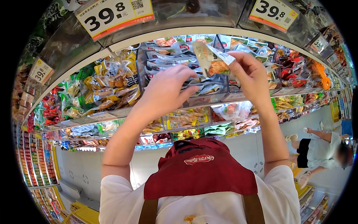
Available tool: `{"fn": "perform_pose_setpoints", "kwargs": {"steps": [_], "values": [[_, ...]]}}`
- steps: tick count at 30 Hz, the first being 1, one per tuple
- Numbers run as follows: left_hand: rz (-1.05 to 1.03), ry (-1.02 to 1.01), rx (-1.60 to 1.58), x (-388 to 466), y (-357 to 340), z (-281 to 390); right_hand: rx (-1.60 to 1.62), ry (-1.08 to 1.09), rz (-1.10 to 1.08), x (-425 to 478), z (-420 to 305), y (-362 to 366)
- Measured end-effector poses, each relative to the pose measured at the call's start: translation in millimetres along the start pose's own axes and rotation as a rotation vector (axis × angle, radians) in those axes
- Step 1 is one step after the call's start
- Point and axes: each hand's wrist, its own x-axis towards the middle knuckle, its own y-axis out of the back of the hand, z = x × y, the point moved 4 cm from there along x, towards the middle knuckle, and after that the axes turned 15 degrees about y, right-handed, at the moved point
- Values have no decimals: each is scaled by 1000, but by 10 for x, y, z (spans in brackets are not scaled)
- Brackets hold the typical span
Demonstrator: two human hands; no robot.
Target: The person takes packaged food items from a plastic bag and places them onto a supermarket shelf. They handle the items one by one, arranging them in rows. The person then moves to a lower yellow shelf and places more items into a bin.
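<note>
My right hand (pixel 249 74) pinches the corner of a clear and white snack packet (pixel 215 63) with orange food inside, raised over a shelf bin. Beside it, my left hand (pixel 173 86) is held with fingers apart above the same bin, nothing visible in its grasp. Under both hands lies a clear plastic bin holding several rows of similar white and silver snack packets (pixel 170 60). Whether the left fingertips touch those packets cannot be made out.
Yellow packets (pixel 114 81) fill the bin to the left, red packets (pixel 293 71) one farther right. Price tags (pixel 114 16) line the shelf above. Lower shelves carry more packets (pixel 187 117). A person (pixel 318 149) is in the aisle at right; yellow-framed racks (pixel 84 212) stand lower left.
</note>
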Motion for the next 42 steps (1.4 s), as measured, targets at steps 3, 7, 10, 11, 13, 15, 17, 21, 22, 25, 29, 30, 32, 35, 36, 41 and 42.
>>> {"fn": "perform_pose_setpoints", "kwargs": {"steps": [3,7,10,11,13,15,17,21,22,25,29,30,32,35,36,41,42], "values": [[-70,-7,130,78,-88,-16,-176,235,36,100,-111,-59],[228,116,-202,128,-28,-20,-502,382,-129,188,-209,-165],[399,9,-277,148,58,-3,-587,476,-305,204,-210,-235],[413,-70,-249,177,77,-8,-597,471,-287,205,-208,-238],[243,-81,-309,216,25,-66,-612,469,-251,228,-215,-273],[165,80,-487,213,-15,-81,-549,447,-216,200,-236,-365],[65,191,-735,206,-93,-161,-439,362,-183,137,-217,-462],[-140,425,-1527,119,-272,-118,-191,197,-111,31,-145,-563],[-154,564,-1641,92,-265,1,-98,160,-80,25,-100,-573],[-336,692,-1800,-57,-262,247,486,-73,-25,-80,65,-640],[-531,575,-1992,-247,-470,115,993,-405,-10,-274,-20,-788],[-403,658,-1888,-271,-454,150,955,-439,-67,-290,3,-749],[-463,503,-1630,-195,-336,55,860,-441,-225,-269,9,-624],[-106,145,-703,153,82,-62,162,-146,-315,-2,-116,-227],[74,-38,-414,311,148,-126,37,-20,-230,93,-154,-148],[133,-160,500,906,19,-336,-598,460,-103,415,-349,-32],[64,-103,496,980,-15,-305,-629,540,-111,457,-314,-41]]}}
